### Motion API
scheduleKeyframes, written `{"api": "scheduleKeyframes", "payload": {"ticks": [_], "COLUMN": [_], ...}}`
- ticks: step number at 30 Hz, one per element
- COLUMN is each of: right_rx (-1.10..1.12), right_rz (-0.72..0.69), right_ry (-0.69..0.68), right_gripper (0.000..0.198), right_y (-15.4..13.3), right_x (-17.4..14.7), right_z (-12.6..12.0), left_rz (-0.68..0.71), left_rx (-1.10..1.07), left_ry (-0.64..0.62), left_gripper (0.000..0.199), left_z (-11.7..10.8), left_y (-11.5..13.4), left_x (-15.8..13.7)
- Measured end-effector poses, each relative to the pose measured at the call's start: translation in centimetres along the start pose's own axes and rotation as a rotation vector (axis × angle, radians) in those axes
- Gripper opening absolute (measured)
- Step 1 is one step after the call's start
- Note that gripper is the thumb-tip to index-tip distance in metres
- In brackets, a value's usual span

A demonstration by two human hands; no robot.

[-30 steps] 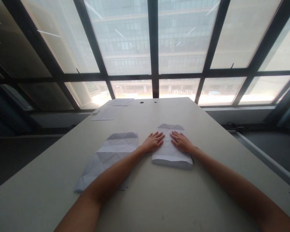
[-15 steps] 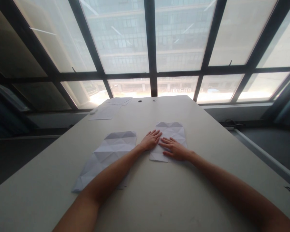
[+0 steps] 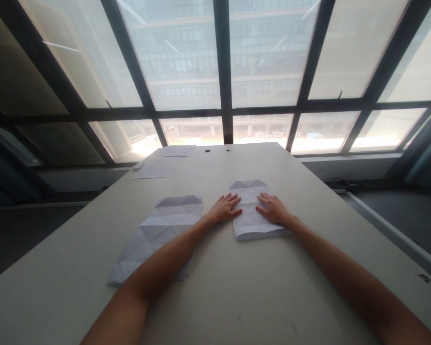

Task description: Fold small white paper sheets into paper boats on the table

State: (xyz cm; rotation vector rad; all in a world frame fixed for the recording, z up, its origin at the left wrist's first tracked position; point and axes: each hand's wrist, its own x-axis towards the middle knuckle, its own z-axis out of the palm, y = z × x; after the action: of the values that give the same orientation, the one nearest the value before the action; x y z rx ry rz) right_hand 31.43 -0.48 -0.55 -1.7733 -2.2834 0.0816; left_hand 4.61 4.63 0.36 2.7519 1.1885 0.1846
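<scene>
A creased sheet of white paper [image 3: 249,211] lies on the white table [image 3: 208,297], its far corners folded and its near edge slightly raised. On its left edge rests my left hand [image 3: 225,208], fingers stretched out. My right hand [image 3: 273,208] lies with spread fingers on the right side of the same sheet. Beneath and beside my left forearm is a larger creased white sheet [image 3: 158,235], partly hidden by the arm.
Several flat white papers [image 3: 153,167] lie at the table's far left. Two dark round spots, one a hole [image 3: 207,151], show near the far edge. Behind the table stand large windows with dark frames [image 3: 227,127].
My right hand has moved right and slightly forward, away from my left hand. The small sheet now sits straighter, its near edge shifted right. My left hand has stayed nearly in place.
</scene>
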Motion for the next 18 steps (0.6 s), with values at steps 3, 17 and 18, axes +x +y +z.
{"api": "scheduleKeyframes", "payload": {"ticks": [3,17,18], "right_rx": [-0.025,0.073,0.087], "right_rz": [-0.007,-0.005,0.0], "right_ry": [0.044,0.186,0.194], "right_gripper": [0.057,0.025,0.022], "right_y": [-0.6,-1.2,-1.1], "right_x": [-0.2,-0.3,-0.2], "right_z": [-0.4,-1.1,-1.0], "left_rz": [-0.005,-0.021,-0.031], "left_rx": [-0.024,-0.321,-0.337], "left_ry": [0.019,0.239,0.241], "left_gripper": [0.061,0.028,0.026], "left_z": [0.1,0.8,0.7], "left_y": [-0.2,-1.2,-1.1], "left_x": [0.2,1.0,1.0]}}
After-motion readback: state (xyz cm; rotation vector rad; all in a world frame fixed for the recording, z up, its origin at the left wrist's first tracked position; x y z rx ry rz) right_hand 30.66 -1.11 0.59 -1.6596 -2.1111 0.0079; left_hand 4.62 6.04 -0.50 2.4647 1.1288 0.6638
